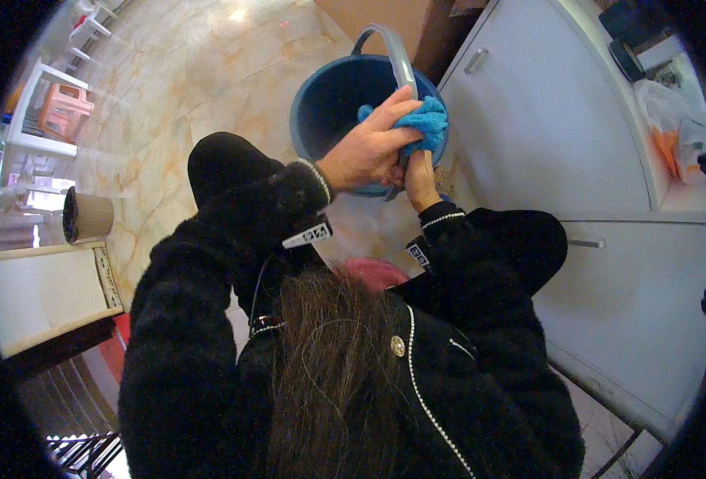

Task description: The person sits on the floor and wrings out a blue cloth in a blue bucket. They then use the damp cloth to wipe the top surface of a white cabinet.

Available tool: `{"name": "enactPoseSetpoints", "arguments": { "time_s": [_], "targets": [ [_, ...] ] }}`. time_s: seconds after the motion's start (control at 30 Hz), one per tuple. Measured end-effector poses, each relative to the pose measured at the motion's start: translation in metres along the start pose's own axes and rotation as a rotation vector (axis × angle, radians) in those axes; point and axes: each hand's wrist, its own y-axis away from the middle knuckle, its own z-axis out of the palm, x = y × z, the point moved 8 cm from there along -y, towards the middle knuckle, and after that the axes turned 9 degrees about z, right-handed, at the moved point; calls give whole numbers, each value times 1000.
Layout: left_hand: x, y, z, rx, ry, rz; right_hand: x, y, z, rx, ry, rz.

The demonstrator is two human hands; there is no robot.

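Note:
A bunched blue cloth (429, 123) is gripped between my two hands over the right side of a blue plastic bucket (305, 108). My left hand (372, 142) lies across the cloth from the left, its fingers spread over the bundle. From below, my right hand (420, 175) holds the cloth's lower part, and the fingers there are partly hidden. The bucket's grey handle (398, 54) stands raised behind my left fingers. Inside, the bucket looks dark, and I cannot tell what it contains.
White cabinets with metal handles (477, 60) line the right side. A cardboard box (377, 21) stands behind the bucket. Marble-patterned tiles (239, 78) cover the floor. Farther left are a ribbed waste bin (92, 217) and a pink plastic stool (65, 111).

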Motion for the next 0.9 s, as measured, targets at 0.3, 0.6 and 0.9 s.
{"name": "enactPoseSetpoints", "arguments": {
  "time_s": [0.3, 0.6, 0.9],
  "targets": [
    [10, 39, 15, 9, 161, -303, -1, 8, 4, -41, 23, -85],
    [-18, -11, -8, 126, -332, -46, 1, 4, 8, -120, 88, 55],
    [-130, -36, -45, 293, -464, -115, 0, 8, 17, -161, 112, 77]
  ]
}}
